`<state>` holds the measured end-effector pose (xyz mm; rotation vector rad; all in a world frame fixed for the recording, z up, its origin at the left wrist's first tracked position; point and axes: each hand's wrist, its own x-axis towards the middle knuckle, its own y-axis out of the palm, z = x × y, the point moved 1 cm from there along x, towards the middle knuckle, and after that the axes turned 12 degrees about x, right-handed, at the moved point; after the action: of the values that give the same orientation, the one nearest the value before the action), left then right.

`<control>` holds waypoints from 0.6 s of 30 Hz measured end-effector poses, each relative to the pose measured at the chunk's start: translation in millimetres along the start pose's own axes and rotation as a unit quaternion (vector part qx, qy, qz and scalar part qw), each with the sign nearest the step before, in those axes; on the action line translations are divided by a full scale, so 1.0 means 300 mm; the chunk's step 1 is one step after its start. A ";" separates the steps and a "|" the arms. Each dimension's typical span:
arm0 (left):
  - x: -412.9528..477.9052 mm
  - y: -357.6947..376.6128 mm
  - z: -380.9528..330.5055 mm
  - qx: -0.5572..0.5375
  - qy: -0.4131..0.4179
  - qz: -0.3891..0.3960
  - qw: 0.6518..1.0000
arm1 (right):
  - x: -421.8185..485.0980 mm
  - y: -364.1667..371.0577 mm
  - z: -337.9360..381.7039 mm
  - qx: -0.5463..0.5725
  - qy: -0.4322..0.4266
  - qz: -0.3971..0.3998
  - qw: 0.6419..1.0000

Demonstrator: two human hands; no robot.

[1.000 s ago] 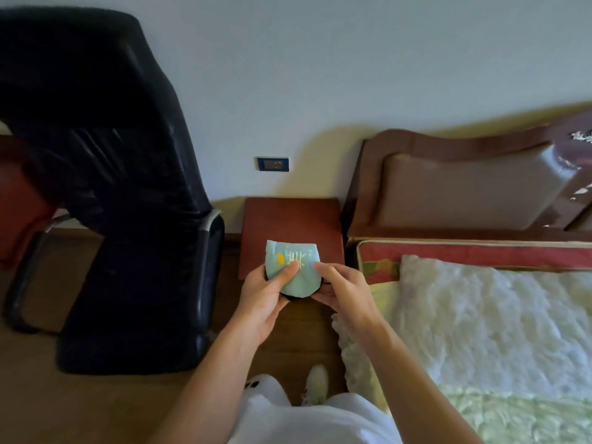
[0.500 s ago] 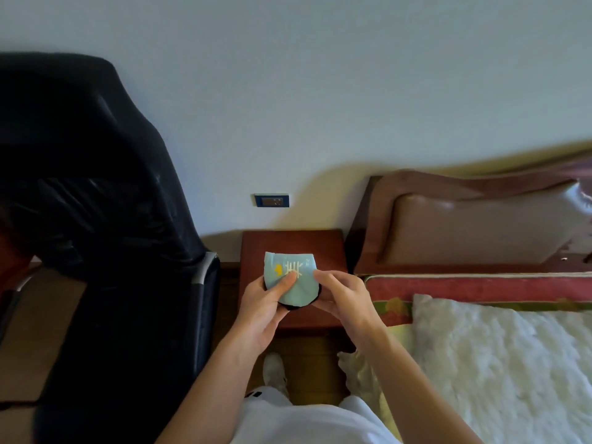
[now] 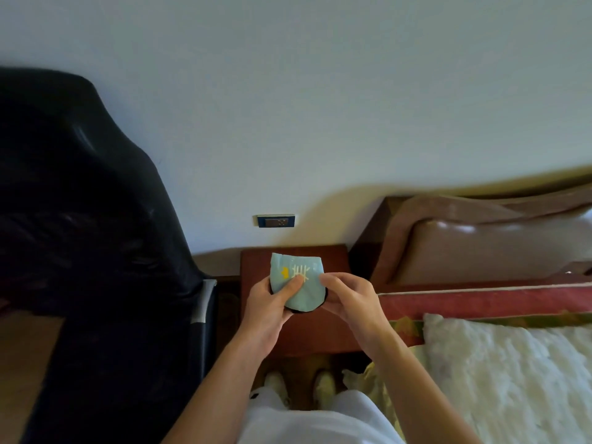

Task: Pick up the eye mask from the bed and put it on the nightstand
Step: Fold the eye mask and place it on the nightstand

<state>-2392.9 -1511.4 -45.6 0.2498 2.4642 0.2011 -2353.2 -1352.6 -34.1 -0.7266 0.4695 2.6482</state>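
A black office chair [image 3: 96, 251] stands at the left, clear of the action. The left hand [image 3: 269, 307] pinches the folded eye mask [image 3: 296, 280], thumb pressed on its pale blue face, while the right hand [image 3: 349, 299] closes lightly on its other edge. Both forearms reach forward, holding it above the nightstand [image 3: 307, 328], apparently ready to lower it.

Dim indoor light, soft shadow behind headboard [image 3: 480, 238], wide-angle bending at edges, slight blur

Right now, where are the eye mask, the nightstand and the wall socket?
eye mask [image 3: 304, 291], head view, blue front fabric.
nightstand [image 3: 333, 261], head view, bare top near back right corner.
wall socket [image 3: 276, 222], head view, faceplate middle.
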 end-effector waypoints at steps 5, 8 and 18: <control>0.085 -0.010 0.033 -0.013 -0.025 -0.043 0.999 | 0.095 -0.030 -0.027 -0.024 0.016 -0.019 0.999; 0.154 -0.023 0.099 -0.036 -0.065 -0.070 0.995 | 0.169 -0.080 -0.078 -0.073 0.019 -0.062 0.995; 0.453 -0.054 0.477 0.017 -0.131 -0.119 0.984 | 0.445 -0.293 -0.437 -0.360 0.020 -0.047 0.932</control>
<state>-2411.4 -1484.3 -240.9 -0.0065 2.2133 0.0206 -2369.0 -1294.8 -232.0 -0.9668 -0.5590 2.6915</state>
